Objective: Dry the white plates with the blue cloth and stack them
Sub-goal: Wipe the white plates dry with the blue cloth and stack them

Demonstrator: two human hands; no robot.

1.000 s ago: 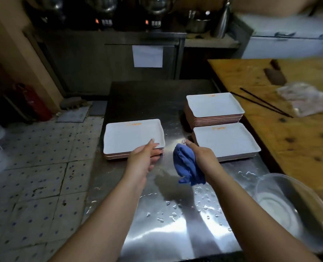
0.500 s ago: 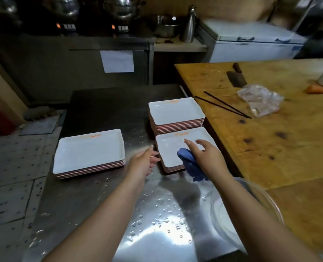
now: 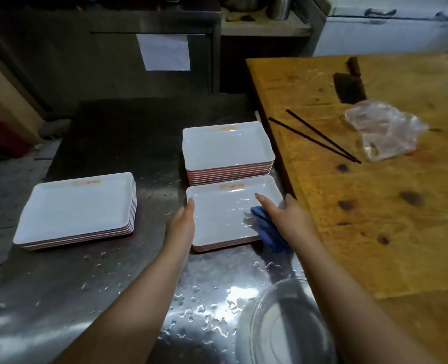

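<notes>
Left hand [image 3: 181, 222] lies along the left edge of the near plate [image 3: 225, 219], fingers straight and together, fingertips touching the rim near its far left corner. Nothing is curled round the plate; the hand only rests against its side.

Right hand [image 3: 287, 215] reaches over the right part of the same plate. Its forefinger stretches out flat above the plate's surface, and the thumb lies at the right rim. The blue cloth [image 3: 267, 232] is bunched under the palm, part on the plate, part hanging over the near right corner onto the metal table [image 3: 91, 279]. The lower fingers are hidden beneath the hand, so whether they are curled round the cloth I cannot tell; the palm at least presses on it.

The near plate is white with a pinkish underside and an orange mark at its far edge; its surface shows wet streaks. Just behind it, touching or nearly so, stands a taller stack of plates [image 3: 228, 153]. A lower stack [image 3: 78, 208] sits well apart to the left on the same table.

Water drops dot the table in front. A clear glass bowl [image 3: 283, 324] sits at the near right edge. On the wooden counter [image 3: 375, 219] to the right lie black chopsticks [image 3: 320, 139], a crumpled clear plastic bag [image 3: 385, 130] and a cleaver [image 3: 349, 85].
</notes>
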